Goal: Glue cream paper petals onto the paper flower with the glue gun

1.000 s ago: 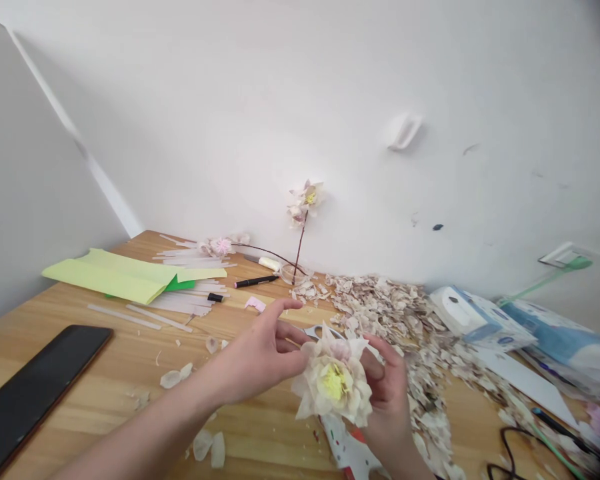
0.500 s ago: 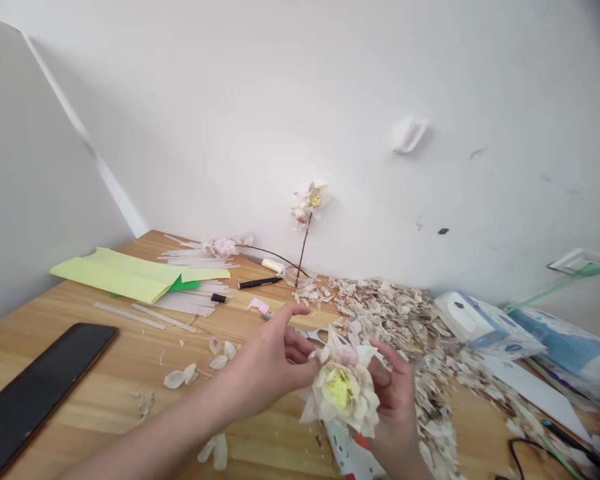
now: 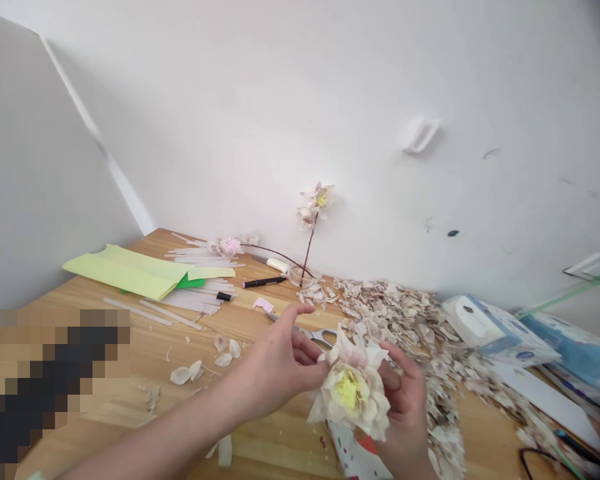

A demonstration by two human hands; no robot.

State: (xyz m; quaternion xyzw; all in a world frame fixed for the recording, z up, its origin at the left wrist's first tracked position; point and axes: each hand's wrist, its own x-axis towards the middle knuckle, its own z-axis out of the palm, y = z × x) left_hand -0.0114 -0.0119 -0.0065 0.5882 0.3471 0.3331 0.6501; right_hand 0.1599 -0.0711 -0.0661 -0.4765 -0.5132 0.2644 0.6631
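plainly | flower (image 3: 351, 385) | pale, layered petals (image 3: 373, 403) | bright yellow centre (image 3: 349, 390)

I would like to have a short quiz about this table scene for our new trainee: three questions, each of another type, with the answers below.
1. Multiple choice: Which tool lies on the table, partly hidden by the left hand?
A) a hammer
B) the scissors
C) a ruler

2. True or false: In the picture, the light green sheet lies to the right of the petal heap.

3. Fill the gap: The large flower in front of the fingers of the right hand has a ____ centre.

Key:
1. B, the scissors.
2. False: the sheet lies to the left of the heap.
3. Yellow.
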